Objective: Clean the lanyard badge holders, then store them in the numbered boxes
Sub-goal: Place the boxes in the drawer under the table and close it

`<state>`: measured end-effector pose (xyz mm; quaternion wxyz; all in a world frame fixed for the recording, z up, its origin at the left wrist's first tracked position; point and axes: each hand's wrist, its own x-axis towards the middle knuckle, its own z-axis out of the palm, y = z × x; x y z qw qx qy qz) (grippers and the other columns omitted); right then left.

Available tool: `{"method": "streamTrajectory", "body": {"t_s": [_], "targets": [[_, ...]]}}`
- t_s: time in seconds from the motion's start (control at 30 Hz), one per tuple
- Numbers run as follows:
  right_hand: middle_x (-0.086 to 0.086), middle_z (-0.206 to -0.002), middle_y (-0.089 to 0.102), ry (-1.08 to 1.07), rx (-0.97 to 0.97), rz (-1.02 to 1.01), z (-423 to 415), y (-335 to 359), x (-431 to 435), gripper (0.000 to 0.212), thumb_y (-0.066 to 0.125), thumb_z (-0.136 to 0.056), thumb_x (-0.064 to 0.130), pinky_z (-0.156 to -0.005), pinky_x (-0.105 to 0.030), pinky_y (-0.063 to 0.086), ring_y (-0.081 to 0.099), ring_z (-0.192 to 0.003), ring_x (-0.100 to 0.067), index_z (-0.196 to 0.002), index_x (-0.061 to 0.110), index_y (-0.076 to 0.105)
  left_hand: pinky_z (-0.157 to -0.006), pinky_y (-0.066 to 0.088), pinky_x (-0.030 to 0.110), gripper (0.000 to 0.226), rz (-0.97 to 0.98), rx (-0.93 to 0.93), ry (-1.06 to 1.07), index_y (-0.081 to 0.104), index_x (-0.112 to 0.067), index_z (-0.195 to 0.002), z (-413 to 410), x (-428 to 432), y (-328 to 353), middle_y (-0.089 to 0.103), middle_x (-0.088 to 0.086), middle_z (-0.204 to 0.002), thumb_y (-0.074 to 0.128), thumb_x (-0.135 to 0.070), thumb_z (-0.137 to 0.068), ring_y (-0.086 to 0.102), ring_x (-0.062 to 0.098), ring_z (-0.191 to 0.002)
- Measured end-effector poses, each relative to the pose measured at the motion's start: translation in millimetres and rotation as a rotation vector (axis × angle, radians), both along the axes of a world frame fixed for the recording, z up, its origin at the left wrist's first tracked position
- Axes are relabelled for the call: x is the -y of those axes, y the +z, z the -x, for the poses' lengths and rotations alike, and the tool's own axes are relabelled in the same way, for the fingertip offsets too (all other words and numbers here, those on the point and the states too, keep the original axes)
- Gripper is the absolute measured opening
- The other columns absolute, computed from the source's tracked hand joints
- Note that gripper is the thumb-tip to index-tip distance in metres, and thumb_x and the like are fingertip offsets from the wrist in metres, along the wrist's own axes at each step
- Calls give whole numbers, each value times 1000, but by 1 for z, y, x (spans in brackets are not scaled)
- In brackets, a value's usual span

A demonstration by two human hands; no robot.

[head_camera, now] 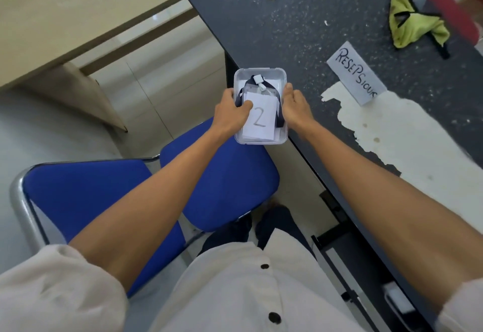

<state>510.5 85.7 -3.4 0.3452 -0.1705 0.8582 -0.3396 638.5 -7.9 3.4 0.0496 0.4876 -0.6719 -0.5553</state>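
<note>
The storing step is in hand. The box (261, 141) – clear plastic, lidless – is held between both hands at the near edge of the desk (300, 31), its near end out past the edge over a blue chair (222, 174). Whether its far end rests on the desk or hangs just above it, I cannot tell.

Inside lies a badge holder (264, 93) with its dark lanyard (273, 89) looped round it, and on top a paper slip (260, 119) marked "2". The left grip (231, 112) is closed on the box's left wall, thumb pressed on the slip. The right grip (295, 108) clasps the right wall, fingers curled over the rim.

So this holder looks stowed. The next move is probably to set the box down flat, well onto the desk, keeping it level so the slip and the loose lanyard do not slide out – the thumb on the slip helps there.

Around it: a paper sign (356, 72) stands on the desk just right of the right grip, beside a pale patch (392, 127) where the top has peeled. Pushing the box that way would meet the sign. A yellow-green cloth (415, 21) lies at the far right corner, well apart. No other box or badge holder shows, so how much of the task is left I cannot judge.
</note>
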Motion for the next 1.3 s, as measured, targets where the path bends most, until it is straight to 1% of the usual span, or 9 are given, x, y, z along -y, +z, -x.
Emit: {"method": "streamTrajectory", "body": {"t_s": [0.1, 0.33, 0.47, 0.57, 0.77, 0.97, 1.13, 1.2, 1.3], "targets": [[-2, -106, 49, -29, 6, 21, -7, 2, -21, 50, 19, -102, 45, -80, -31, 32, 46, -94, -16, -117, 6, 47, -62, 43, 21, 36, 0, -14, -9, 44, -15, -124, -3, -18, 0, 57, -2, -106, 52, -26, -91, 56, 14, -90], [8, -80, 44, -121, -47, 89, -27, 3, -83, 34, 22, -103, 37, -65, -29, 31, 44, -79, -14, -102, 10, 42, -58, 38, 18, 32, 29, -16, -74, 46, -13, -121, -7, -70, 6, 53, -6, -95, 52, -26, -92, 52, 6, -78], [9, -80, 43, -175, -54, 105, -39, 5, -126, 31, 23, -103, 37, -65, -30, 30, 43, -78, -13, -98, 12, 39, -65, 43, 21, 33, 16, -26, -127, 48, -16, -123, -13, -105, 9, 59, -2, -106, 51, -25, -92, 58, 15, -93], [7, -81, 44, -226, -41, 102, -49, 5, -159, 31, 23, -103, 37, -70, -31, 31, 43, -82, -15, -97, 11, 40, -71, 49, 26, 32, 2, -36, -171, 51, -19, -124, -20, -131, 8, 64, 0, -105, 50, -23, -91, 62, 19, -95], [7, -81, 45, -352, -33, 75, -76, -5, -217, 30, 23, -103, 37, -70, -32, 33, 45, -81, -16, -97, 12, 40, -64, 47, 20, 32, -11, -12, -288, 53, -20, -123, -31, -178, 4, 65, 1, -102, 49, -20, -91, 63, 19, -93], [8, -79, 45, -545, -32, 44, -110, -16, -270, 29, 24, -103, 37, -60, -29, 34, 44, -70, -8, -97, 13, 40, -75, 56, 41, 18, -36, -5, -482, 57, -24, -104, -46, -218, -7, 69, 12, -96, 48, -19, -89, 66, 29, -89], [7, -79, 49, -716, -13, 20, -140, -27, -316, 27, 27, -102, 36, -70, -34, 33, 48, -81, -20, -96, 14, 41, -68, 55, 26, 35, -51, 41, -658, 56, -18, -125, -55, -251, -18, 70, 6, -98, 49, -22, -91, 68, 19, -87], [8, -78, 48, -768, -13, 19, -150, -29, -334, 26, 27, -102, 35, -69, -33, 33, 48, -80, -19, -95, 14, 41, -68, 52, 27, 30, -33, 52, -723, 59, -15, -118, -54, -266, -20, 70, 8, -101, 49, -21, -91, 66, 18, -88], [7, -79, 49, -810, 1, -16, -165, -35, -355, 25, 26, -102, 33, -68, -33, 32, 49, -79, -19, -97, 15, 42, -78, 53, 40, 22, -4, 81, -798, 61, -11, -105, -54, -287, -23, 69, 14, -99, 48, -21, -90, 65, 29, -91]]}}
